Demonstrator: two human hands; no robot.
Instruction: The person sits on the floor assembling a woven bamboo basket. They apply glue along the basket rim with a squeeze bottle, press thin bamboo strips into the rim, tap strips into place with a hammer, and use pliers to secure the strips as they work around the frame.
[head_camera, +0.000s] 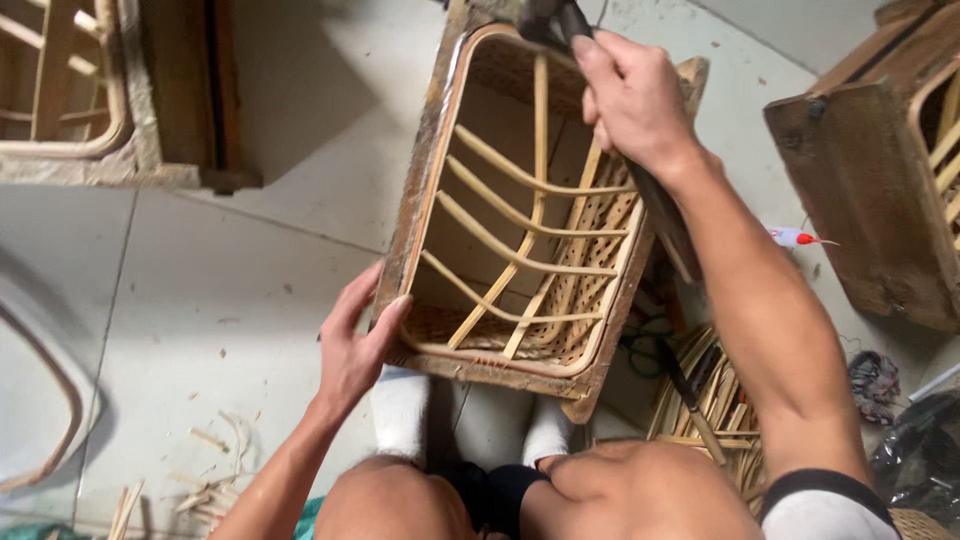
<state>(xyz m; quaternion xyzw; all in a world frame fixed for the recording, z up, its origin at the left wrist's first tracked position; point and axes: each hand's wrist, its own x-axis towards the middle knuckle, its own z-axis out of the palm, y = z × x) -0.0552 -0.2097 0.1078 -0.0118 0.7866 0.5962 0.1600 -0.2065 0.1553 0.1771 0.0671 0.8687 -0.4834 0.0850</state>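
The person is working on a rattan basket (520, 215) held in a wooden mould frame (425, 150) that stands on the tiled floor (220, 300) against the feet (in white socks). This looks like tapping the rim home; the next blow wants the frame held steady. The left hand (352, 345) braces the frame's near corner, fingers half-spread. The right hand (630, 100) is fisted round a dark-handled hammer (660, 215).

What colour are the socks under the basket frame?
White socks, seen best in the head view, just below the wooden frame.
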